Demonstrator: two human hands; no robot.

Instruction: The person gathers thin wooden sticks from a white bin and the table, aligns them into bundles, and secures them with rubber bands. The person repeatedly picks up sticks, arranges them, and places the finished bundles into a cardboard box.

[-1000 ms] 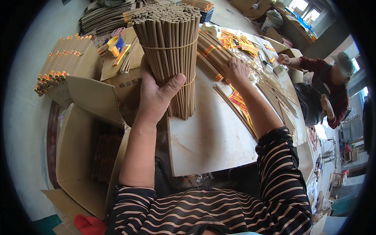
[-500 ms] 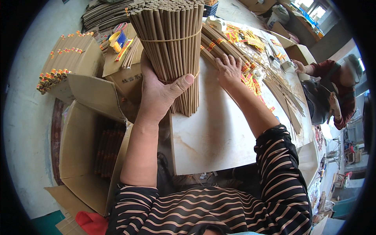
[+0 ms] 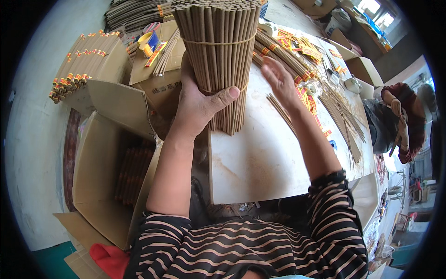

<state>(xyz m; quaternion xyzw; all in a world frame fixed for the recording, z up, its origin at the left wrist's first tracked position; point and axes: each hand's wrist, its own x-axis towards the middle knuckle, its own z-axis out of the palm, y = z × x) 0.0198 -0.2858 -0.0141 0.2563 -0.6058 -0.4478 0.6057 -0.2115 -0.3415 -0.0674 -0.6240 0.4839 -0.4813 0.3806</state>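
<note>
A thick bundle of brown incense sticks (image 3: 220, 65) stands near the table's left edge, bound by rubber bands high and low. My left hand (image 3: 200, 106) is wrapped round its lower part, thumb across the front. To the right of the bundle, my right hand (image 3: 281, 84) hovers empty over the table, fingers stretched out. Slimmer stick bundles with red and yellow paper bands (image 3: 278, 55) lie just beyond it. A few loose sticks (image 3: 280, 111) rest on the white tabletop (image 3: 251, 172) beside my right wrist.
An open cardboard box (image 3: 95, 158) at the left holds banded bundles (image 3: 134, 169). Behind it, more banded bundles (image 3: 82, 65) are stacked by a carton. Red and yellow labels (image 3: 299, 44) and thin sticks (image 3: 341, 125) cover the table's right side. A co-worker (image 3: 404, 116) sits beyond.
My right hand has lifted off the slim banded bundles and turned, uncovering loose sticks below. My left hand keeps its hold on the big bundle. The co-worker's hand has drawn back from the table.
</note>
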